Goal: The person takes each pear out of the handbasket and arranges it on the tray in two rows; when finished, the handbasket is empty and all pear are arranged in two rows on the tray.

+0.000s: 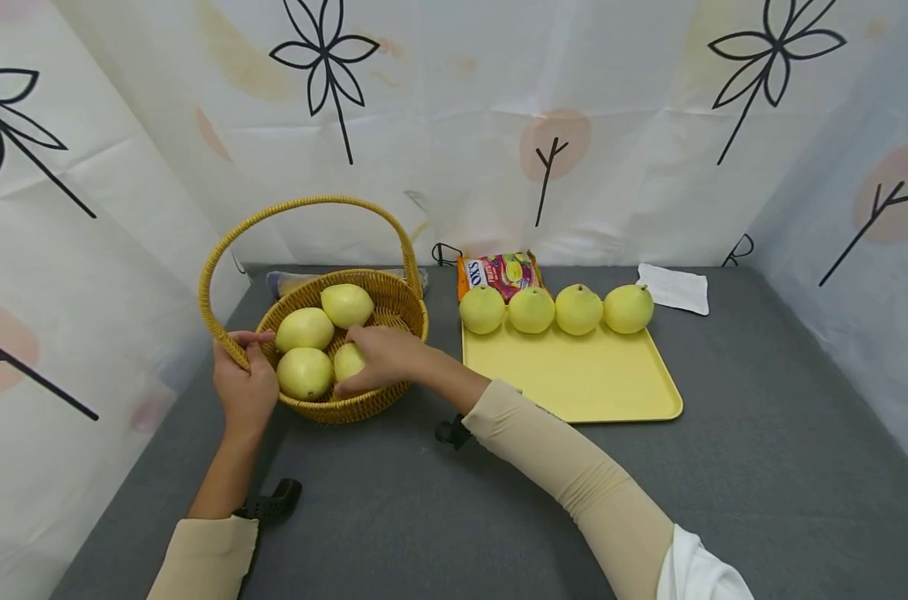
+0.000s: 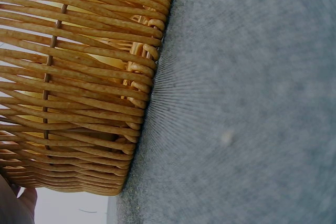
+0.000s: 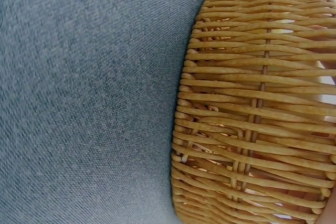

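Note:
In the head view, a yellow wicker basket (image 1: 363,408) with a tall arched handle (image 1: 303,202) stands on the grey table at left. My left hand (image 1: 245,383) grips the basket's left side where the handle meets the rim. Inside the basket, my right hand (image 1: 382,360) holds a pale yellow-green pear (image 1: 348,361), its fingers over the top and thumb at the near side. Three more pears, one of them this pear (image 1: 305,373), lie along the left and back of the basket. Both wrist views show mostly the woven basket wall (image 2: 79,77), with the pears largely hidden behind it.
A yellow tray (image 1: 574,383) lies right of the basket, with a row of several pears (image 1: 531,310) along its far edge. Behind it are a colourful snack packet (image 1: 499,273) and a white cloth (image 1: 674,288). Patterned white curtains enclose the table's back and sides.

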`<action>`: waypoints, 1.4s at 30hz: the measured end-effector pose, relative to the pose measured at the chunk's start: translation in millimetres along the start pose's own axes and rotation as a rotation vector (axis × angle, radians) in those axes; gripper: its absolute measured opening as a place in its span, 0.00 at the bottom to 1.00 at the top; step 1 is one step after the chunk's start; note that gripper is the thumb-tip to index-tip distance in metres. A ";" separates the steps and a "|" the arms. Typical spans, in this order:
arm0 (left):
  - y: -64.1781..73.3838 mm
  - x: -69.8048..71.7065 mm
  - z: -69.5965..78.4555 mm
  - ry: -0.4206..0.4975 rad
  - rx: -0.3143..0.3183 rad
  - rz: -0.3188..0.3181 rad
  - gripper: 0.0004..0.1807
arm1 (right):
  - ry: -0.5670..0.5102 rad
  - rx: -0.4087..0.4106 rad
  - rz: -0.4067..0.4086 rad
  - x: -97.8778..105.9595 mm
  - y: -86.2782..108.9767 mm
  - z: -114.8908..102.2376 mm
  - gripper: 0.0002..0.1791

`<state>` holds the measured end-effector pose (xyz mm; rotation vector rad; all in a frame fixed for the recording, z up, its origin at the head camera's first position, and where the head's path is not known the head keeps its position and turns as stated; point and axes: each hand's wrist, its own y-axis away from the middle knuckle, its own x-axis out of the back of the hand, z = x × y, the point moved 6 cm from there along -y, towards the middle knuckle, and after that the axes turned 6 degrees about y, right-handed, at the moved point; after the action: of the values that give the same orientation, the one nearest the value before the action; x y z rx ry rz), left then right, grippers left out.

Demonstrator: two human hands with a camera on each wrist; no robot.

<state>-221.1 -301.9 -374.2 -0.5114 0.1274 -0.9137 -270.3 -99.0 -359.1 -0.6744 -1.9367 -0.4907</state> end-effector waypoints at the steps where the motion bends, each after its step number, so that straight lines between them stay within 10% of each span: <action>1: 0.4 -0.4 1.3 -0.002 0.002 0.000 0.12 | -0.005 0.000 0.004 0.2 -0.1 0.4 0.32; 12: 9.7 -2.4 33.4 0.030 -0.004 0.000 0.11 | -0.042 0.049 0.072 7.4 1.7 1.2 0.32; 25: 0.8 -1.1 2.5 0.005 -0.002 0.008 0.12 | -0.075 0.072 0.153 16.5 13.2 2.5 0.34; 42: 1.9 -0.4 3.5 0.023 -0.010 0.002 0.14 | -0.161 0.018 0.301 37.1 47.8 4.8 0.40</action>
<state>-218.8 -299.4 -372.1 -0.5103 0.1532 -0.9177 -256.0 -50.6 -325.4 -0.9998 -1.9409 -0.2368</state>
